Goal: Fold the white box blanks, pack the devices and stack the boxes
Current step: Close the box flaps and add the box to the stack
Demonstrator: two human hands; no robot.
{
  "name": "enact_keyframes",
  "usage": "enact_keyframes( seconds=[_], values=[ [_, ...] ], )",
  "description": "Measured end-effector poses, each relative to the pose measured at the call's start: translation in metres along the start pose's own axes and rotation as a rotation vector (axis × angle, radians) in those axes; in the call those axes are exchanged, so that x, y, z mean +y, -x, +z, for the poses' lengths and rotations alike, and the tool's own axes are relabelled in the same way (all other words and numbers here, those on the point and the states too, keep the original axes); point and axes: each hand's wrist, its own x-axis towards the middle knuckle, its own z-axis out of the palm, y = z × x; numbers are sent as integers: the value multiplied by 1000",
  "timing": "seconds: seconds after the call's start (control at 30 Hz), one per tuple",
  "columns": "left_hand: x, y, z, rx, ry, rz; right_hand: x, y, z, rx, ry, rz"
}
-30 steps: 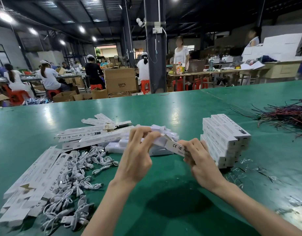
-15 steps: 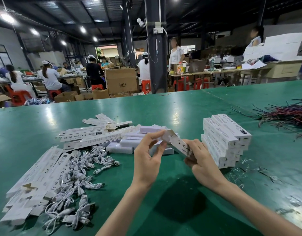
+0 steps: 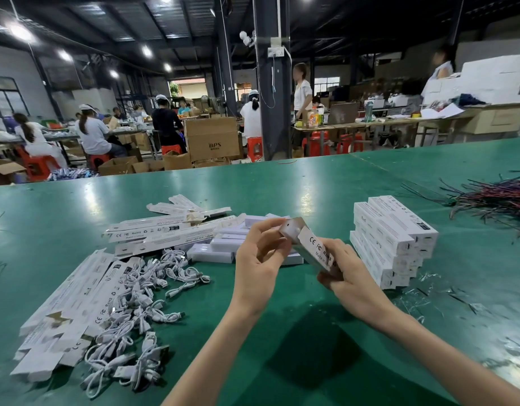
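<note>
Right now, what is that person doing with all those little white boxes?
The person is packing small boxes at a green table. Both hands hold one white box: the right hand grips its body, and the left hand works at its open end. Finished boxes sit in a stack to the right. Flat blanks and white cables lie to the left.
</note>
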Motion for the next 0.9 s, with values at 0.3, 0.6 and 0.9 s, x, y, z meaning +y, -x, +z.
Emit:
enact_keyframes(
  seconds=[0.3, 0.6, 0.9],
  values=[
    [-5, -3, -2, 99, 93, -98, -3, 1, -1, -25, 12, -7],
    [-8, 2, 2, 200, -59, -23, -4, 3, 2, -30, 40, -12],
    [-18, 13, 3, -98, -317, -22, -4, 5, 1, -59, 116, -86]
  ],
)
